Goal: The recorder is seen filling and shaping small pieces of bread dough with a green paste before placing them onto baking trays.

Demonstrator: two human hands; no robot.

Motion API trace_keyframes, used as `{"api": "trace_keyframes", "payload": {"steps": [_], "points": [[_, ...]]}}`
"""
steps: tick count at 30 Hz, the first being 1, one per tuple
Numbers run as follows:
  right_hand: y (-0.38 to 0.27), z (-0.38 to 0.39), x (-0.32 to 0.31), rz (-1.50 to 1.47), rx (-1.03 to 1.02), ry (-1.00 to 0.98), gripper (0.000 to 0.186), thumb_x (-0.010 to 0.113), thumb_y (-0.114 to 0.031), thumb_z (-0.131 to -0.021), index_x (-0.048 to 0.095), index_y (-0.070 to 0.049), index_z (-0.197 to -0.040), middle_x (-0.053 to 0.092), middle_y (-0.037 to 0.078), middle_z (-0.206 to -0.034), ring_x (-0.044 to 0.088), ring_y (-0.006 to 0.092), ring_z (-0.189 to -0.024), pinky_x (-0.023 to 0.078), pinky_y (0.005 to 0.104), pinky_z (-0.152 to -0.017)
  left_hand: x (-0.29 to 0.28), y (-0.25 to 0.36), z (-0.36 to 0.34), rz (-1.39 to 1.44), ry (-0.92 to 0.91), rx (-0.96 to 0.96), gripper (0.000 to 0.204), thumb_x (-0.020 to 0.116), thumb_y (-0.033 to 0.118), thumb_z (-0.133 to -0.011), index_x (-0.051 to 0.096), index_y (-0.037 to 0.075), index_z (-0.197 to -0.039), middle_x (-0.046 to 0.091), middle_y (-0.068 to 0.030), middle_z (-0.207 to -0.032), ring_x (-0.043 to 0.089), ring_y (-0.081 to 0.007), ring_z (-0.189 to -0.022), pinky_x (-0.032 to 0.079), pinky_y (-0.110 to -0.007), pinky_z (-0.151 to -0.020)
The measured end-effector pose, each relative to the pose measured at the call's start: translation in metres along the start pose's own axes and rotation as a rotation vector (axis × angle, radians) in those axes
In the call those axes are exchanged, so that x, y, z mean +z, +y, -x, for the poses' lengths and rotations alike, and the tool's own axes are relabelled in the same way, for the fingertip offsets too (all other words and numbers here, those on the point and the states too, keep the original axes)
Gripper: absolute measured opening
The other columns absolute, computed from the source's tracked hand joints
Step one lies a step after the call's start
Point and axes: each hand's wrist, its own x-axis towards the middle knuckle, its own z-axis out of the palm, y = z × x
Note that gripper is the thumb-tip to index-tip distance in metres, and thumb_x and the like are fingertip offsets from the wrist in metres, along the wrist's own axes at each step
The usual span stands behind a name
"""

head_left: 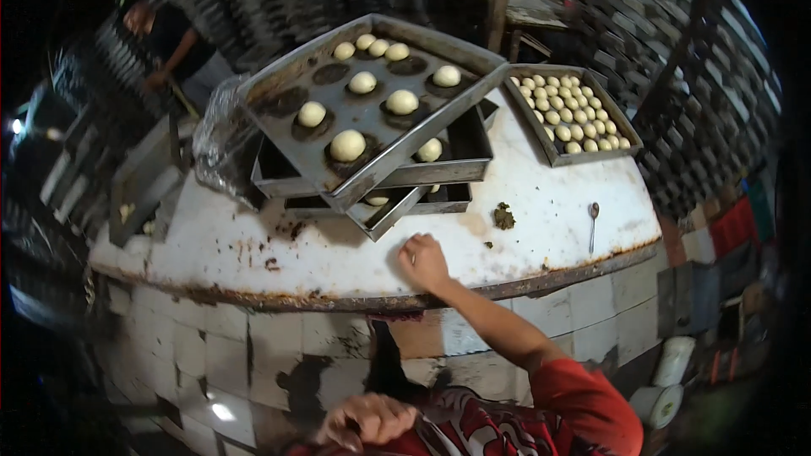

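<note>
White table [541, 219]; the person's right hand [425, 262] curls over its near side, close to stacked trays [439, 121] bearing pale balls [347, 145]. Left hand [370, 420] curls before the red shirt [591, 405]. Whether either holds anything is unclear.

Lower trays [456, 171]: mostly hidden under the top tray [407, 78] | right hand [425, 262]: palm side out of sight (whether it holds anything, unclear) | left hand [369, 419]: blurred, fingertips tucked from view | red shirt [585, 405]: cropped by lower edge | co-worker [182, 40]: dim, blurred | pale bits [127, 211], far left: too small to tell
</note>
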Motion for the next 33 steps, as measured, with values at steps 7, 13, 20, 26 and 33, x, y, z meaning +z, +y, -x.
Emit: {"api": "trace_keyframes", "payload": {"steps": [7, 13, 20, 26, 33], "points": [[0.033, -0.004, -0.04, 0.185, 0.036, -0.069, 0.013, 0.058, -0.01, -0.076, 0.061, -0.004, -0.087, 0.057, 0.014, -0.089, 0.051, 0.0338, -0.088, 0.04, 0.0437, -0.078, -0.09, 0.095, -0.004, 0.049, 0.141, -0.453, 0.036, 0.059, 0.025, -0.087, 0.039, 0.008, -0.063, 0.038, -0.0007, -0.064, 0.034, -0.0132, -0.061, 0.028, -0.029, -0.059], [0.0, 0.052, 0.012, -0.198, 0.312, -0.2, 0.031, 0.068, -0.01, -0.066, 0.061, -0.008, -0.096, 0.056, 0.013, -0.1, 0.05, 0.0353, -0.088, 0.042, 0.0429, -0.08, -0.144, 0.152, -0.008, 0.169, 0.2, -0.58, 0.037, 0.062, 0.029, -0.086, 0.04, 0.007, -0.065, 0.04, 0.0003, -0.067, 0.035, -0.0112, -0.063, 0.027, -0.026, -0.059], [-0.091, -0.08, -0.136, -0.455, 0.379, -1.412, 0.057, 0.061, -0.041, -0.084, 0.049, 0.0, -0.122, 0.053, 0.018, -0.117, 0.047, 0.0278, -0.114, 0.035, 0.0416, -0.099, -0.225, 0.189, -0.007, 0.322, 0.123, -0.432, 0.034, 0.063, 0.027, -0.084, 0.043, 0.007, -0.066, 0.044, -0.0016, -0.067, 0.036, -0.0145, -0.061, 0.029, -0.034, -0.062], [-0.166, -0.319, -0.201, -0.388, -0.289, -0.909, 0.025, 0.067, -0.02, -0.082, 0.059, -0.003, -0.1, 0.062, 0.012, -0.098, 0.059, 0.0236, -0.092, 0.047, 0.0336, -0.077, -0.238, 0.2, 0.008, 0.172, 0.155, -0.148, 0.029, 0.057, 0.025, -0.085, 0.047, 0.009, -0.063, 0.047, -0.004, -0.063, 0.04, -0.0214, -0.056, 0.028, -0.039, -0.059], [-0.104, -0.445, 0.007, 0.12, -0.496, -0.52, 0.033, 0.062, -0.034, -0.084, 0.061, -0.002, -0.092, 0.062, 0.017, -0.092, 0.06, 0.031, -0.088, 0.047, 0.0406, -0.079, -0.271, 0.221, 0.003, 0.198, 0.003, -0.224, 0.028, 0.057, 0.025, -0.086, 0.047, 0.009, -0.064, 0.047, -0.004, -0.063, 0.04, -0.0211, -0.056, 0.029, -0.039, -0.059]]}}
